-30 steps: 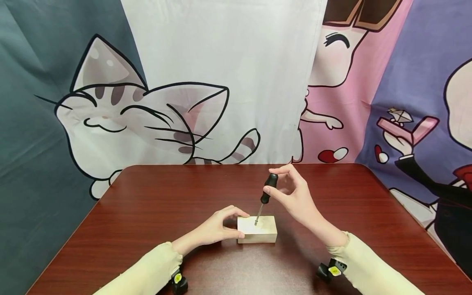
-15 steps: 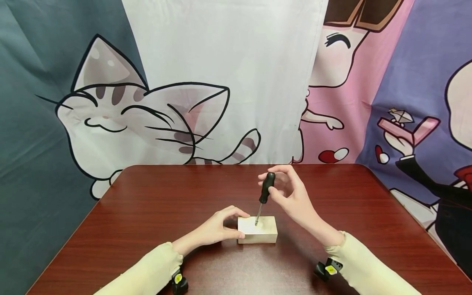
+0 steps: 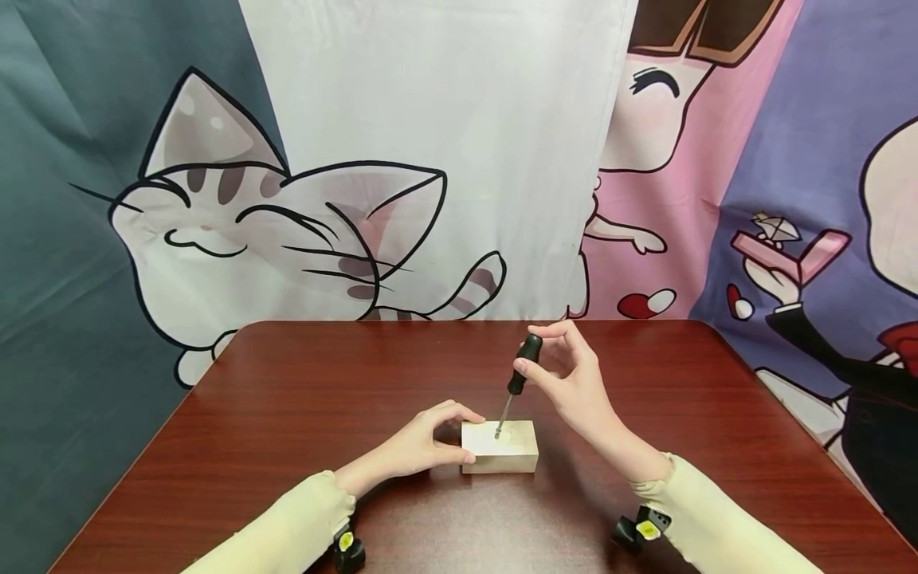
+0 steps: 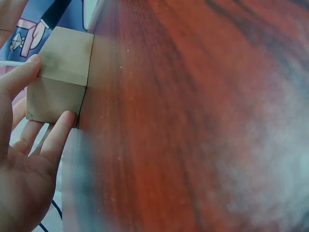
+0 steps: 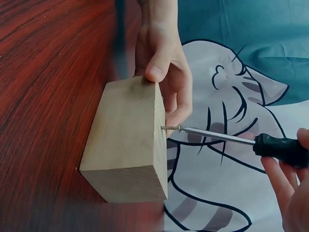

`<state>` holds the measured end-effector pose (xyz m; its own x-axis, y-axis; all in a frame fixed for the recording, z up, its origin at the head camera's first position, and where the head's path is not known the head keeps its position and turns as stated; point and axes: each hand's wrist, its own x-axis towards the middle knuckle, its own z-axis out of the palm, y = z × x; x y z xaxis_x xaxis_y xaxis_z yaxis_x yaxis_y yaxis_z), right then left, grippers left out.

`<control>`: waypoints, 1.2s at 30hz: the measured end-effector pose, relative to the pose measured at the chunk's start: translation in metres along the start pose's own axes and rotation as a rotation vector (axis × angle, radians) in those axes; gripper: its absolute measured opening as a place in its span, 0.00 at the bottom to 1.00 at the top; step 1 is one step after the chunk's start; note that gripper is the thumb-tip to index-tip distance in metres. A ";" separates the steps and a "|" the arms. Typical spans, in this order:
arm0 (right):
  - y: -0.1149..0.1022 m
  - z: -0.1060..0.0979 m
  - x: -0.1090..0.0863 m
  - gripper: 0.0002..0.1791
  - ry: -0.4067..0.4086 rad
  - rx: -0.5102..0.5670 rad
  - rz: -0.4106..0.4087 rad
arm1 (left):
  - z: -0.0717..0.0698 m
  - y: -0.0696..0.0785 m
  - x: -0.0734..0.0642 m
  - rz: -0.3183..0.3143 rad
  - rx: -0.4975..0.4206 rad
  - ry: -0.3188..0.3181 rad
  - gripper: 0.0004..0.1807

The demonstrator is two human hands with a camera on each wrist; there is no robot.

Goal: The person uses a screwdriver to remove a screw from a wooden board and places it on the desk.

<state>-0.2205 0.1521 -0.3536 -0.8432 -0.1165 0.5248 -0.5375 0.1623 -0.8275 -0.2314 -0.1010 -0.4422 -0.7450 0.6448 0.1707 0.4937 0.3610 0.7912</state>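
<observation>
A pale wooden block lies on the table, its long side facing the person. My left hand grips its left end, thumb on the near side and fingers at the far edge; in the left wrist view fingers lie against the block's end. My right hand holds a screwdriver by its black handle between thumb and fingers, tilted with its top to the right. In the right wrist view the steel shaft meets a screw, which stands partly out of the block's top face.
The reddish-brown wooden table extends around the block on all sides. Behind it hangs a cloth backdrop printed with a cartoon cat and figures. A black wrist camera is strapped at the left sleeve, another wrist camera at the right.
The right fingers have loosened, shifted round the handle and closed on it again, while the screwdriver's top has swung left, then back right. The left hand and block have stayed put.
</observation>
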 end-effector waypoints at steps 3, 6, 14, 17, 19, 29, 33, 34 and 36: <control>0.001 -0.002 0.000 0.23 -0.047 0.049 -0.029 | 0.000 0.000 0.000 0.003 -0.002 0.001 0.26; 0.001 -0.002 0.000 0.21 -0.126 0.117 -0.085 | 0.000 0.000 0.000 0.006 -0.007 0.002 0.26; 0.005 -0.003 -0.002 0.21 -0.158 0.107 -0.113 | 0.002 0.000 0.000 0.021 -0.010 0.007 0.26; 0.002 -0.004 -0.003 0.23 -0.088 0.033 -0.055 | 0.002 0.000 0.000 0.021 -0.015 0.005 0.26; -0.001 -0.006 -0.002 0.22 -0.075 0.034 0.002 | 0.002 0.000 0.001 0.019 -0.014 0.003 0.26; -0.016 -0.025 0.009 0.21 -0.217 0.047 0.154 | 0.000 0.000 0.000 0.007 -0.009 0.002 0.26; -0.013 -0.026 0.010 0.20 -0.270 0.064 0.099 | 0.001 0.000 0.000 0.010 0.001 0.000 0.26; -0.012 -0.026 0.011 0.20 -0.286 0.074 0.074 | 0.001 0.000 0.000 0.011 0.001 0.000 0.26; -0.010 -0.024 0.011 0.21 -0.305 0.097 0.030 | 0.001 0.000 0.000 0.010 0.000 0.000 0.26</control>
<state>-0.2241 0.1728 -0.3346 -0.8087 -0.4035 0.4279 -0.4963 0.0778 -0.8647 -0.2310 -0.1008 -0.4429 -0.7403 0.6482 0.1782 0.5010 0.3551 0.7892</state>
